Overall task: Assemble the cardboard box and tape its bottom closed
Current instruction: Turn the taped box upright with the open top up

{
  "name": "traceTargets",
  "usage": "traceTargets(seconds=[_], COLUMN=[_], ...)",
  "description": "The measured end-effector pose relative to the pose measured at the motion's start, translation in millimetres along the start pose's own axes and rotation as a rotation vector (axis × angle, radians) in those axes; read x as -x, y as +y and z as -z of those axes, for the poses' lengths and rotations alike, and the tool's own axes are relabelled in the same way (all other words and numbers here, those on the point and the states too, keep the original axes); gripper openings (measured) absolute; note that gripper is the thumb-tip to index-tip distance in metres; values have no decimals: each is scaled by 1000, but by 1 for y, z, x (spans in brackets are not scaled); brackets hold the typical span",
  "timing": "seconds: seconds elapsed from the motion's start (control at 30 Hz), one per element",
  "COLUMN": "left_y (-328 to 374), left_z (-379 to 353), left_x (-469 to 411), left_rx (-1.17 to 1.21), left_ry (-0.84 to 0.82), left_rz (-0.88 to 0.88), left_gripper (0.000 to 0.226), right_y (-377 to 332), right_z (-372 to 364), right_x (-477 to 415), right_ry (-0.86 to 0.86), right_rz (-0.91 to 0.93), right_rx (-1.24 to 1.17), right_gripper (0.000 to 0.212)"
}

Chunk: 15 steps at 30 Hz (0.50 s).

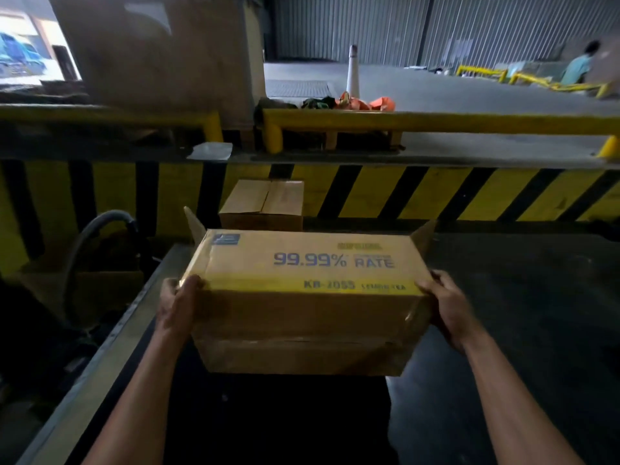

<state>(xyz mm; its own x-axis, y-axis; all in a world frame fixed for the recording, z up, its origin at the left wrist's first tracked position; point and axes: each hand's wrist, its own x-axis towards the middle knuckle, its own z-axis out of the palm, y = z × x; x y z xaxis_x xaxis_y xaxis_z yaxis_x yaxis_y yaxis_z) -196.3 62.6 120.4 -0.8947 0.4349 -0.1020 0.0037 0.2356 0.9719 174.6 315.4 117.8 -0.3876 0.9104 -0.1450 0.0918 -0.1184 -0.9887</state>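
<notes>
Two bare forearms reach forward from the bottom of the view, angled slightly inward. The left hand (177, 303) clasps one end of a cardboard box (302, 297), fingers curled over its upper edge. The right hand (446, 307) mirrors that grip on the opposite end.

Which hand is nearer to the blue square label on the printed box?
The left hand, gripping the printed box at the end bearing the blue label. The right hand holds the opposite end.
</notes>
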Motion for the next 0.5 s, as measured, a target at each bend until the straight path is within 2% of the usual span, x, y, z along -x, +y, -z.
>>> traceTargets(seconds=[0.07,0.13,0.2,0.27,0.33,0.4,0.5], left_y=[-8,-17,-23,-27,-27,-28,-28], left_z=[6,13,20,24,24,23,18], left_x=[-5,-10,-15,-19,-16,-12,-12], left_rx=[1,-5,-111,-247,-292,-280,-241], left_ry=[-76,-197,-328,-440,-505,-522,-397], left_rz=[25,42,49,21,2,-53,-73], left_gripper=[66,96,133,153,163,162,139], right_y=[12,24,27,24,22,20,22], right_z=[5,8,9,8,6,4,2], right_x=[-1,0,3,6,10,14,16], right_ry=[27,2,-70,-164,-238,-258,-242], right_rz=[-16,-26,-11,-18,-20,26,63], right_rx=[45,95,154,208,213,216,208], right_gripper=[35,53,83,111,113,105,94])
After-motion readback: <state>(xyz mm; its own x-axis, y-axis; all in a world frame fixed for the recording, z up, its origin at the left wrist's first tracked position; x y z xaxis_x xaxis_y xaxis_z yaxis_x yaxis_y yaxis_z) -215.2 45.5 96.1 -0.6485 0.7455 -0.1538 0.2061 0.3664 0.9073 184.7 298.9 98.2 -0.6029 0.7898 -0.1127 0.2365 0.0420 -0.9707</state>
